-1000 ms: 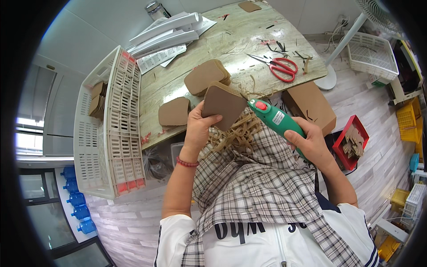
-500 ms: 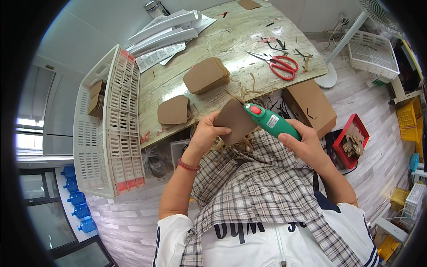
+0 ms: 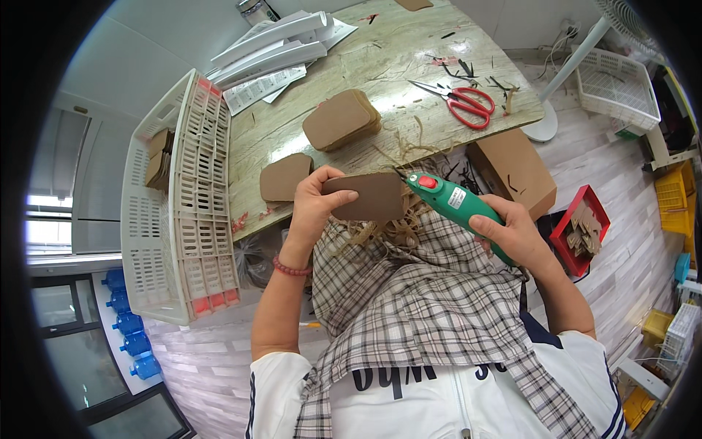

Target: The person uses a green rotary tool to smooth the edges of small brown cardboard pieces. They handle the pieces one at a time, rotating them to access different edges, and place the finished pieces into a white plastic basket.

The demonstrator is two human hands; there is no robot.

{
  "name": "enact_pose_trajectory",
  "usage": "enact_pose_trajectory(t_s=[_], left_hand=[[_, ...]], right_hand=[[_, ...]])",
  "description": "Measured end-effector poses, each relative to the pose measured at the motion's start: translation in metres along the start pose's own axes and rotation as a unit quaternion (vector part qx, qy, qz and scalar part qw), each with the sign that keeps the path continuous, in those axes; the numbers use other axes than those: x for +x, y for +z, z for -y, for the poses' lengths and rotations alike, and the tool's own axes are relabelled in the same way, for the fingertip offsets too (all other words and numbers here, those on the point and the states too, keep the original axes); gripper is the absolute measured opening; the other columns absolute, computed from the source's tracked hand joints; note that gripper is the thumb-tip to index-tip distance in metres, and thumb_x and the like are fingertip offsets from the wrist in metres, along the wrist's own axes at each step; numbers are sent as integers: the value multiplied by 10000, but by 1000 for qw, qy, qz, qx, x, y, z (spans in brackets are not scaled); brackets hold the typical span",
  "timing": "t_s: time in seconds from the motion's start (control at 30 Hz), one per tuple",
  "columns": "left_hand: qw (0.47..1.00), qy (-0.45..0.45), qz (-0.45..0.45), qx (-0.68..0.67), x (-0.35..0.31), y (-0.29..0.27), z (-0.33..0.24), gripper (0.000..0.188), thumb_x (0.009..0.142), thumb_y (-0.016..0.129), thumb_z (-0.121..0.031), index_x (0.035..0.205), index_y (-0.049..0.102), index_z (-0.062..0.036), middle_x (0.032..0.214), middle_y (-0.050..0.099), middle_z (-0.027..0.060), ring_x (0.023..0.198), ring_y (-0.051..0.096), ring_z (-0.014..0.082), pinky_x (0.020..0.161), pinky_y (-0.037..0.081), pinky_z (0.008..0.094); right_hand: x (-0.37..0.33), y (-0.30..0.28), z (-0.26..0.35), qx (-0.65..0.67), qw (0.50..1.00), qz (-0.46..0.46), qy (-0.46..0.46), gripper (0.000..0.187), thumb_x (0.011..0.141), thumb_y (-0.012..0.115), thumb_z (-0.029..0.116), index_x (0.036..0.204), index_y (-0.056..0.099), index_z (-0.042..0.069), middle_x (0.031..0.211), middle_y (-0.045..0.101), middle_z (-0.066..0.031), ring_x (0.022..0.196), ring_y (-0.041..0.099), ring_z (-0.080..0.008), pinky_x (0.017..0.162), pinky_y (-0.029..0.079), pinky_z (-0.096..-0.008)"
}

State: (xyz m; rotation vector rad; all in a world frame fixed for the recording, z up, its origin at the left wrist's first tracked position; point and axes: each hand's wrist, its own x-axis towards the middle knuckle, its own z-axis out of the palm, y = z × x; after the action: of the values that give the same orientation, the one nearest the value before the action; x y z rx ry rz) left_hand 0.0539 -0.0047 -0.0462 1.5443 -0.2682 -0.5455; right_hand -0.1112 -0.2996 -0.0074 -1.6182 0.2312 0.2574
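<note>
My left hand (image 3: 313, 208) pinches a flat brown panel (image 3: 371, 199) with rounded corners, thumb on top, above my lap at the table's near edge. In my right hand (image 3: 518, 233) is a green handheld electric cutter (image 3: 455, 200) with a red button. Its dark tip meets the panel's upper right corner; whether it touches is too small to tell. Tan strip trimmings (image 3: 409, 230) lie on my checked apron (image 3: 431, 307) below the panel. Beyond my hands, a stack of brown panels (image 3: 338, 121) and a smaller pile (image 3: 285, 178) rest on the table.
Red-handled scissors (image 3: 472, 107) and dark scraps lie on the table (image 3: 409, 66), with papers (image 3: 274, 62) at the back. A white plastic crate (image 3: 201, 183) stands left. To the right are a cardboard box (image 3: 515, 172), a red tray (image 3: 592, 201) of brown pieces and a fan stand (image 3: 574, 62).
My left hand has moved left and up, turning the panel so it lies more level and sideways. The cutter has shifted slightly right and down, still in my right hand.
</note>
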Motion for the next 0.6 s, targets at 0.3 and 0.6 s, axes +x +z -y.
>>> enact_pose_trajectory(t_s=[0.3,0.6], left_hand=[[994,-25,-5,-107,6,0,-4,148,761,720,32,887,662,-22,827,685,39,730,634,113,703,512,254],[998,-47,22,-44,10,5,2,143,761,724,22,888,664,-5,835,696,65,728,648,120,687,522,256]], right_hand=[[3,-4,-4,8,999,39,18,373,887,674,286,1095,618,-18,760,589,-18,616,532,-65,553,445,-225],[2,-1,-3,-35,999,34,24,397,870,695,294,1115,617,-9,749,589,-9,624,529,-60,562,450,-232]])
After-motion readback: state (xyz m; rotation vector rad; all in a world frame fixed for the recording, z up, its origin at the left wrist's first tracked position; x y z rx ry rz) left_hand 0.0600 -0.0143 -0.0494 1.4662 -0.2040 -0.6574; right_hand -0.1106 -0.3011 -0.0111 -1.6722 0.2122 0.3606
